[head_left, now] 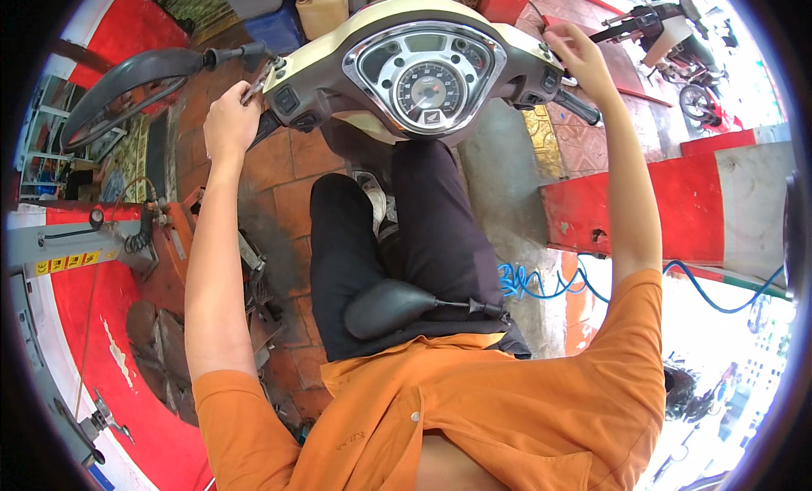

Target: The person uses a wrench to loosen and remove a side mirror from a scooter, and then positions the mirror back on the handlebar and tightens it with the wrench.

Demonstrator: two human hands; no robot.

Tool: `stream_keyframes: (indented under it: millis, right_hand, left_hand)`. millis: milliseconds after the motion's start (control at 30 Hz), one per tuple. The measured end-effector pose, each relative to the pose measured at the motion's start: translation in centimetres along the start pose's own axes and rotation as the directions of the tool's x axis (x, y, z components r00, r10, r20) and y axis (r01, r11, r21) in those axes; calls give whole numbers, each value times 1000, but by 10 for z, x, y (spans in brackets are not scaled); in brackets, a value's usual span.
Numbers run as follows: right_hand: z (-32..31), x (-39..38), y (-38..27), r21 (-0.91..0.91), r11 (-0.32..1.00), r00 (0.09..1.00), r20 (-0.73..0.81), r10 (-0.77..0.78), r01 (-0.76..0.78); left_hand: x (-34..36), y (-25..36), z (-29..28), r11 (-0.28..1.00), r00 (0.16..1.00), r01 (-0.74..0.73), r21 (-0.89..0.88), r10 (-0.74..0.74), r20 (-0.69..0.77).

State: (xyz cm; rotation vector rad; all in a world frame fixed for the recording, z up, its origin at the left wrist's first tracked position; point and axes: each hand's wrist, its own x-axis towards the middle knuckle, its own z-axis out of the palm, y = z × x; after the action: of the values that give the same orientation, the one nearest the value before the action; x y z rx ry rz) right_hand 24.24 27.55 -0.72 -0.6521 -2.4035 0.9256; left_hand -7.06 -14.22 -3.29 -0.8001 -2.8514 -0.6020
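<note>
A cream-and-brown scooter handlebar cover (321,58) with a round speedometer (430,92) stands in front of me. At its left end, my left hand (230,126) is closed round a thin metal bar (257,86) that reaches toward the left mirror's mount. The black left mirror (127,85) sits on its stem there. My right hand (582,60) rests at the right end, fingers bent against the cover above the right grip (578,107); what they pinch, if anything, is hidden. A loose black mirror (391,308) with its stem lies across my thighs.
Plastic cans (323,16) stand beyond the handlebar. A red-and-white ramp or lift part (643,205) is at the right, with a coiled blue air hose (541,281) beside my lap. Metal equipment (173,229) stands at the left on the tiled floor. Another motorbike (677,47) is parked far right.
</note>
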Motion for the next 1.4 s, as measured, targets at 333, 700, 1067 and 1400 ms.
stream_keyframes:
  millis: [333, 700, 1067, 1400]
  right_hand:
    - [-18, 6, 41, -31, 989, 977, 167, -136, 143]
    - [-21, 9, 9, -332, 910, 958, 222, -183, 250]
    - [-16, 9, 11, -142, 941, 942, 181, -281, 308]
    - [-12, 10, -11, -262, 941, 968, 186, -167, 213]
  left_hand:
    - [0, 5, -2, 1000, 1000, 2, 0, -2, 10]
    - [0, 3, -1, 1000, 1000, 11, 20, -11, 3]
    - [-1, 5, -3, 1000, 1000, 8, 16, -8, 13]
    - [0, 0, -1, 1000, 1000, 7, -1, -7, 11]
